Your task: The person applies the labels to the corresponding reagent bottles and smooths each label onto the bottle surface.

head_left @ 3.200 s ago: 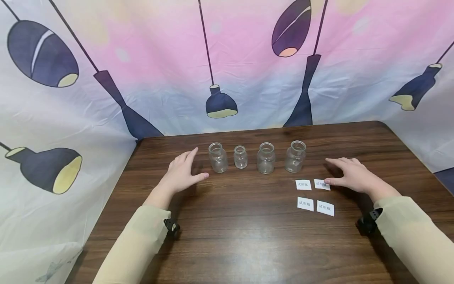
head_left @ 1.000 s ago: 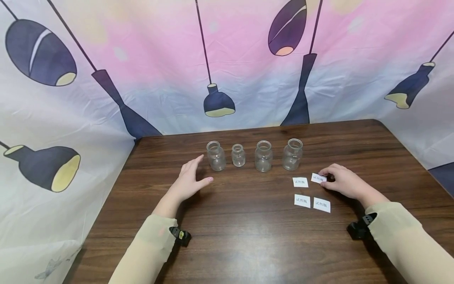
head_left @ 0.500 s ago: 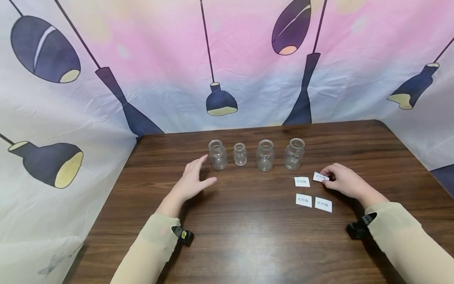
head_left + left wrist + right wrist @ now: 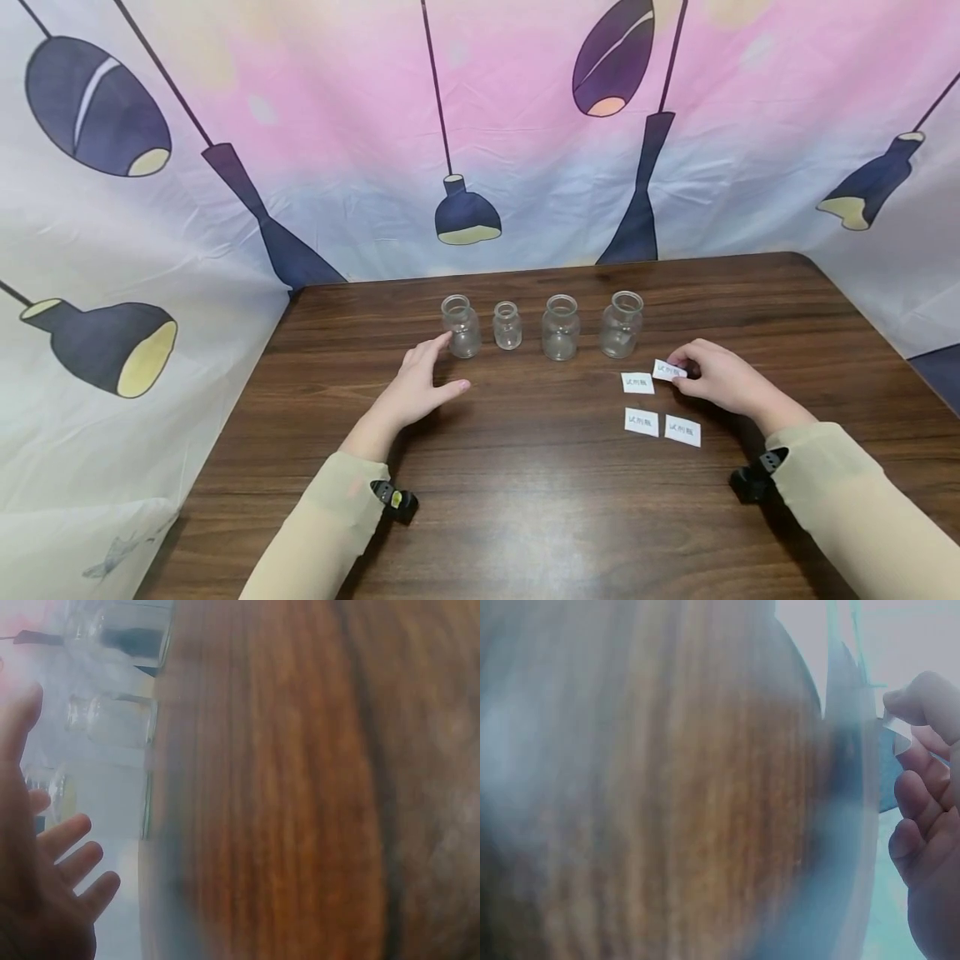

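My right hand [image 4: 716,377] pinches a small white paper label [image 4: 667,370] with printed characters between thumb and forefinger; the right wrist view also catches the label [image 4: 897,736] at the fingertips. Three more labels lie flat on the table: one at the upper left [image 4: 637,382], two in a row nearer me, a left label [image 4: 641,422] and a right label [image 4: 683,431]. With thumb and fingers spread, my left hand [image 4: 414,387] stands beside the leftmost glass jar [image 4: 461,327], its index fingertip overlapping the jar's side in the head view. That hand holds nothing.
Right of the leftmost jar stand a smaller glass jar [image 4: 507,326] and two larger ones, a middle jar [image 4: 560,327] and a right jar [image 4: 622,325], in one row. The brown wooden table [image 4: 525,500] ends at a printed cloth backdrop [image 4: 360,150].
My right hand has reached down, taken the upper right label and brought it slightly left and up. My left hand has drifted right, closer to the leftmost jar.
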Motion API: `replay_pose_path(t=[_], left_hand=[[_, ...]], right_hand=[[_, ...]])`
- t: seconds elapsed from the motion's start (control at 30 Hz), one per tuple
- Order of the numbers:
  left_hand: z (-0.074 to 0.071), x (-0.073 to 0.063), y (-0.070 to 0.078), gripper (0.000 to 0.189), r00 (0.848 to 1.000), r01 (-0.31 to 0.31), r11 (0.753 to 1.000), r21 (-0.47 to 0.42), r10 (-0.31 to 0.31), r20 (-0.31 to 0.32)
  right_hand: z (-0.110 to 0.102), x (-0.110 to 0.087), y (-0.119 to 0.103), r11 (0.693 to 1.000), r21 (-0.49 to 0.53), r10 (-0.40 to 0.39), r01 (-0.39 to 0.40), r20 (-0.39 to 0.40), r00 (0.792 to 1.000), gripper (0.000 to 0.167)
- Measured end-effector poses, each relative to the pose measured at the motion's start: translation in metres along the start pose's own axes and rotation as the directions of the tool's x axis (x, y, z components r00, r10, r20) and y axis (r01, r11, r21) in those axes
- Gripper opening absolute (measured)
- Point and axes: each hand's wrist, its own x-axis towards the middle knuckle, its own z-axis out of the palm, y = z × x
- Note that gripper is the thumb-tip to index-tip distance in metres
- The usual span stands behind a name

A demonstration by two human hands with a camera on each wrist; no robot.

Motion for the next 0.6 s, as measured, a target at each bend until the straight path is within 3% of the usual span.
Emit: replay_pose_path(t=[0.4, 0.6], left_hand=[[0.003, -0.005, 0.005, 0.083, 1.000, -0.015, 1.000, -0.013, 0.015, -0.006], [0.007, -0.006, 0.010, 0.081, 0.998, -0.058, 0.998, 0.007, 0.058, -0.021]], right_hand=[[-0.003, 0.003, -0.018, 0.999, 0.017, -0.051, 0.051, 0.000, 0.999, 0.019], [-0.002, 0.007, -0.029, 0.996, 0.033, -0.084, 0.084, -0.011, 0.996, 0.017]])
